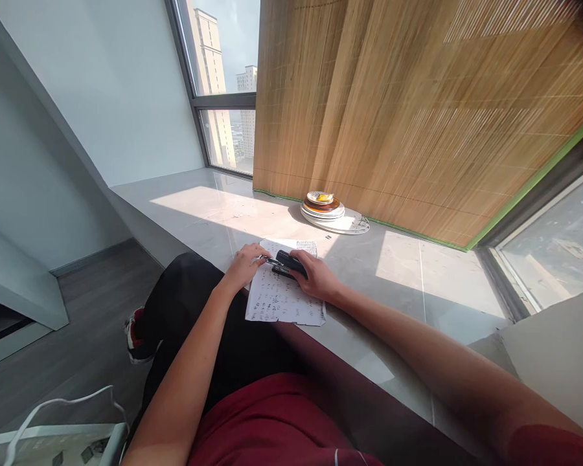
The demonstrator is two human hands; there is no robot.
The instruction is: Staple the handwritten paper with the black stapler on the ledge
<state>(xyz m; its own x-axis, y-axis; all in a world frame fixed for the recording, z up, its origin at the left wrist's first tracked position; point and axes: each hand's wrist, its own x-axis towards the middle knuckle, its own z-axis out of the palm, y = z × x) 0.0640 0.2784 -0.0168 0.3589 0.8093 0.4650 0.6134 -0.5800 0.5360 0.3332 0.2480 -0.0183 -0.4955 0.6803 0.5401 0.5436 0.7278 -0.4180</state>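
Note:
A black stapler-like tool [282,269] lies over a sheet of paper [286,301] covered in handwriting. My right hand [315,275] is wrapped round its right end. At its left end, the fingers of my left hand [247,264] pinch a small shiny metal part that meets the black tool. The paper rests on the pale stone window ledge, its lower edge sticking out over the ledge's front edge. Another printed or written patch shows at the paper's upper right corner.
Stacked plates [322,208] with an orange item on top stand behind the paper, beside a white round mat [357,224]. A tiny dark object [328,237] lies before them. A bamboo blind [393,129] hangs behind the ledge [398,304]. My legs are below its front edge.

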